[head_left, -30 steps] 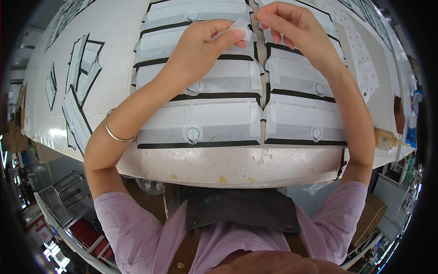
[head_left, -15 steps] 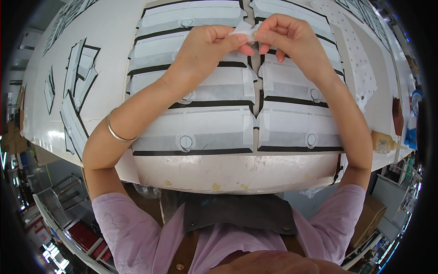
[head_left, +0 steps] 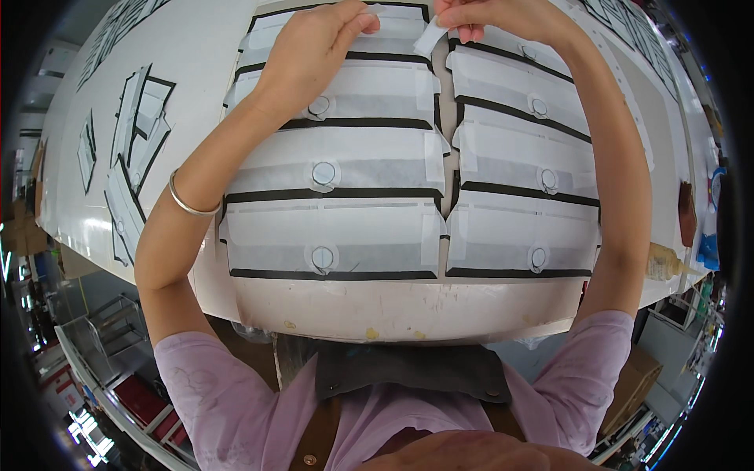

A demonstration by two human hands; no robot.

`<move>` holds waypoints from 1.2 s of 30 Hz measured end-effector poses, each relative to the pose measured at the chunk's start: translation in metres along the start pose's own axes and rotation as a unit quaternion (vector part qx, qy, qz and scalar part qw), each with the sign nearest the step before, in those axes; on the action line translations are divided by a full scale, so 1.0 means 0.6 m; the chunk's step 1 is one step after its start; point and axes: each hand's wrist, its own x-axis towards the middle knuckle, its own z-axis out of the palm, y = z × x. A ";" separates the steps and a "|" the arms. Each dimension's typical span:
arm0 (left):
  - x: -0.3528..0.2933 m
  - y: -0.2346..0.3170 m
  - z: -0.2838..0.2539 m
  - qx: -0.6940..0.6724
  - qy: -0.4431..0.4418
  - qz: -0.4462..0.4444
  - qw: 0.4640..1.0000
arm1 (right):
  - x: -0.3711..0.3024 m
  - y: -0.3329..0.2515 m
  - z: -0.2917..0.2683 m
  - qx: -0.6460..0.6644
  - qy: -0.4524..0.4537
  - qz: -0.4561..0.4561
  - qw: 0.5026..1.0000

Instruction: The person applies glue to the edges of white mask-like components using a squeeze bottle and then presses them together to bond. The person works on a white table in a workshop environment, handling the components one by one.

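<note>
White rectangular panels with black edges lie in two columns on the table before me, each visible near-side panel bearing a round silvery disc near its front edge. My right hand is at the far end, over the right column. Its thumb and fingers pinch a short white strip, which hangs down-left over the gap between the columns. My left hand hovers over the far left panels with its fingers closed together. A whitish bit shows by its fingertips, too small to make out.
More black-edged pieces lie in a loose pile on the left of the white table. At the right edge are a yellowish bottle, a brown block and a blue item. Striped sheets lie far left.
Both hands have moved farther away and come apart from where they met over the gap. The white strip now hangs from the right hand alone. The whole view has shifted slightly.
</note>
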 end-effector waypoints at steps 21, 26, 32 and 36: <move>-0.007 -0.009 0.039 0.151 -0.034 0.297 0.942 | 0.084 0.007 -0.015 -0.136 -0.072 0.011 0.988; -0.009 0.002 0.041 0.189 -0.038 0.309 0.931 | 0.079 0.006 -0.009 -0.151 -0.045 0.012 0.987; -0.008 -0.002 0.041 0.205 -0.031 0.315 0.926 | 0.069 -0.002 -0.019 -0.147 0.021 -0.012 0.989; -0.004 -0.002 0.042 0.186 -0.043 0.308 0.932 | 0.055 -0.007 -0.033 -0.119 0.058 0.000 0.991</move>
